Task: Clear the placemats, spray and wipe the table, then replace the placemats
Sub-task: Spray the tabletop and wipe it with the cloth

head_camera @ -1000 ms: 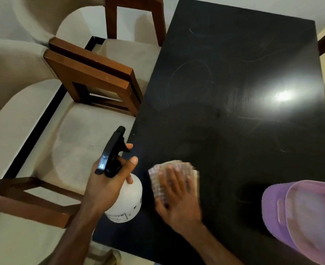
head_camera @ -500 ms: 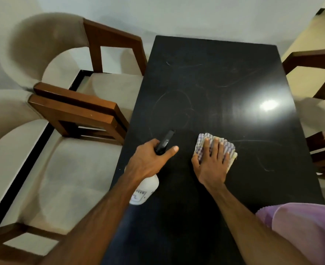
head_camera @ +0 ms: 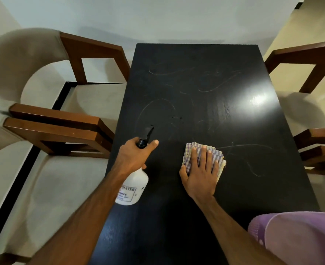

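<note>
Hands (head_camera: 200, 173) on cloth (head_camera: 218, 155) and sprayer (head_camera: 133, 186)

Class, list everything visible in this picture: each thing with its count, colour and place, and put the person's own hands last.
table: one, black, centre, faintly streaked
spray bottle: one, white with black nozzle, above the table's left edge
cloth: one, checked, flat on the table
placemats: purple, count unclear, bottom right corner
armchairs: four partly seen, beige with brown wooden arms, two on each side
left hand: grips the spray bottle's neck
right hand: presses flat on the cloth
</note>
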